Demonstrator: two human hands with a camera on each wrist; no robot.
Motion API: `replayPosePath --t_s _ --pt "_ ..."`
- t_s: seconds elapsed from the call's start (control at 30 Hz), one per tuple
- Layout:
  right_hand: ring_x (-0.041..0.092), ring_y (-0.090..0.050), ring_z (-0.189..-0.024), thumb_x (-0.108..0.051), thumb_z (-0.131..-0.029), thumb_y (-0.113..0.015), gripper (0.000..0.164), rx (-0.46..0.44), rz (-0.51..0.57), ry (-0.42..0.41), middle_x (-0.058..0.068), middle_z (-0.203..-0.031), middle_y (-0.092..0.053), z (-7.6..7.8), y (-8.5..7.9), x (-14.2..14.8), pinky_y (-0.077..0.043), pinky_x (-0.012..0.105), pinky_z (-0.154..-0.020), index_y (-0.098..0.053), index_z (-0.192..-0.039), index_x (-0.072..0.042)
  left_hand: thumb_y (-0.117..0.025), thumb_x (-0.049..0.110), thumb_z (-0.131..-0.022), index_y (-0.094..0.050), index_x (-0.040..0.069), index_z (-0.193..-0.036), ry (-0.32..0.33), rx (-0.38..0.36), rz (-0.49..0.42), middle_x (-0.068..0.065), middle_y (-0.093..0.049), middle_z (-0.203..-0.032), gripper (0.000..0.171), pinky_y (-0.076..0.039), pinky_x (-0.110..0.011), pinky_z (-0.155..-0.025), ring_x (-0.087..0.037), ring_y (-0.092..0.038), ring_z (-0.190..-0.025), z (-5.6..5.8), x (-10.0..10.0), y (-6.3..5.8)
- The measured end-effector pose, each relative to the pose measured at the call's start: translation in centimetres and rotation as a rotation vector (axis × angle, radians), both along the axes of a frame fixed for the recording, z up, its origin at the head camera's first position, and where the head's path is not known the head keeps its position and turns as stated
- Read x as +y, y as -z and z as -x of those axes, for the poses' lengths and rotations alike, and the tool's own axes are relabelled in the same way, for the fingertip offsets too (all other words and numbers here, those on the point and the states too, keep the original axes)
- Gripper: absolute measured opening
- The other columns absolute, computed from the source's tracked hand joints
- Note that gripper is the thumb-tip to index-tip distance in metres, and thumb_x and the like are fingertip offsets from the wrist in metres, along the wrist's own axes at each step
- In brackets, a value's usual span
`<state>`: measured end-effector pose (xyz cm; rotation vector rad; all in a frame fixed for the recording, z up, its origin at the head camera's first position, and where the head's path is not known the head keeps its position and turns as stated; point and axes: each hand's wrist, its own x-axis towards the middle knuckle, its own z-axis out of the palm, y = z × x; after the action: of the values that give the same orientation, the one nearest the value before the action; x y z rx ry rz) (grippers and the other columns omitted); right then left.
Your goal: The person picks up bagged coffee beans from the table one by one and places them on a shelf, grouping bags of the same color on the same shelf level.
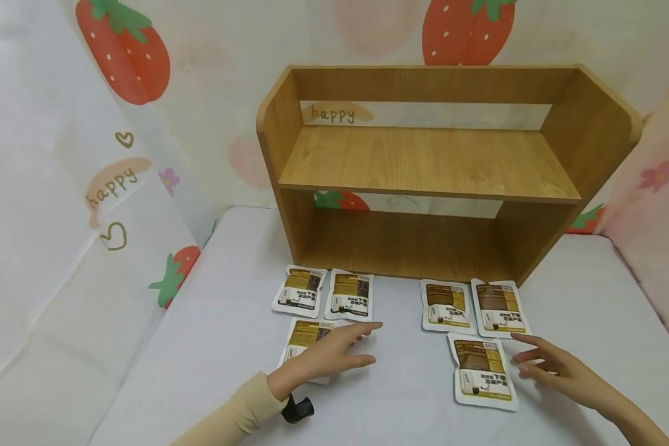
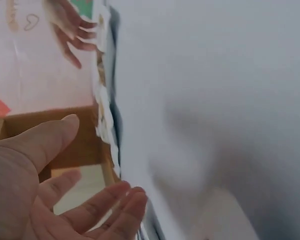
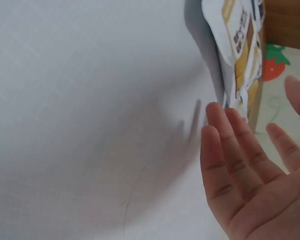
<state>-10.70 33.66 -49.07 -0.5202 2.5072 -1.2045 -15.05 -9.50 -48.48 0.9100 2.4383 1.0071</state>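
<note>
My left hand (image 1: 334,354) hovers over the near left packet (image 1: 308,336), hiding part of it; its fingers are loosely extended and hold nothing. Behind it lie two more flat white packets with brown and yellow labels, a left one (image 1: 300,291) and one beside it (image 1: 349,295). On the right side three similar packets lie flat: one (image 1: 448,306) next to another (image 1: 499,308) at the shelf's foot, and a nearer one (image 1: 482,371). Just right of that nearer packet is my right hand (image 1: 560,371), fingers slightly bent, with nothing in its grasp.
A two-tier wooden shelf (image 1: 429,161) stands at the back of the white table (image 1: 407,396), its lower front edge close behind the packets. A strawberry-patterned cloth (image 1: 212,124) hangs behind and at the sides. A black device (image 1: 298,409) sits at my left wrist.
</note>
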Motion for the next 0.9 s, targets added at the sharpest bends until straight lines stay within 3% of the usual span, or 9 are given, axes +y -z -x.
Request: replayPosePath --t_s 0.17,0.43,0.7,0.9 --pt "-0.006 -0.055 -0.092 -0.017 -0.093 -0.056 0.061 -0.146 0.026 0.013 0.025 -0.119 -0.056 0.1 -0.2 0.0 -0.051 0.025 -0.067 -0.025 -0.142 0.002 -0.062 0.033 -0.089 -0.038 0.016 -0.142 0.024 -0.068 -0.029 -0.004 -0.047 -0.139 0.061 -0.045 -0.028 -0.094 -0.022 -0.051 -0.118 -0.4 1.2 0.5" --pt "-0.008 -0.053 -0.098 -0.019 -0.093 -0.055 0.063 -0.272 0.078 0.022 0.031 -0.131 -0.045 -0.1 -0.1 0.1 -0.051 0.024 -0.072 -0.022 -0.144 -0.001 -0.063 0.03 -0.089 -0.037 0.016 -0.143 0.055 -0.177 -0.09 -0.009 -0.051 -0.133 0.061 -0.048 -0.019 -0.082 -0.015 -0.056 -0.108 -1.6 3.9 0.9" --pt "0.007 -0.061 -0.093 -0.013 -0.092 -0.055 0.067 -0.28 0.127 -0.049 0.037 -0.127 -0.043 0.1 0.5 0.1 -0.048 0.021 -0.072 -0.016 -0.145 -0.001 -0.064 0.027 -0.088 -0.038 0.017 -0.142 0.091 -0.225 -0.099 -0.01 -0.054 -0.129 0.061 -0.048 -0.014 -0.079 -0.012 -0.058 -0.102 -1.8 6.0 1.2" --pt "0.008 -0.061 -0.091 -0.013 -0.092 -0.057 0.069 -0.296 0.132 -0.051 0.035 -0.125 -0.045 0.1 0.7 0.0 -0.048 0.022 -0.071 -0.015 -0.146 -0.002 -0.065 0.025 -0.088 -0.04 0.016 -0.14 0.092 -0.244 -0.105 -0.01 -0.056 -0.125 0.059 -0.048 -0.013 -0.075 -0.007 -0.057 -0.096 -1.9 7.7 1.6"
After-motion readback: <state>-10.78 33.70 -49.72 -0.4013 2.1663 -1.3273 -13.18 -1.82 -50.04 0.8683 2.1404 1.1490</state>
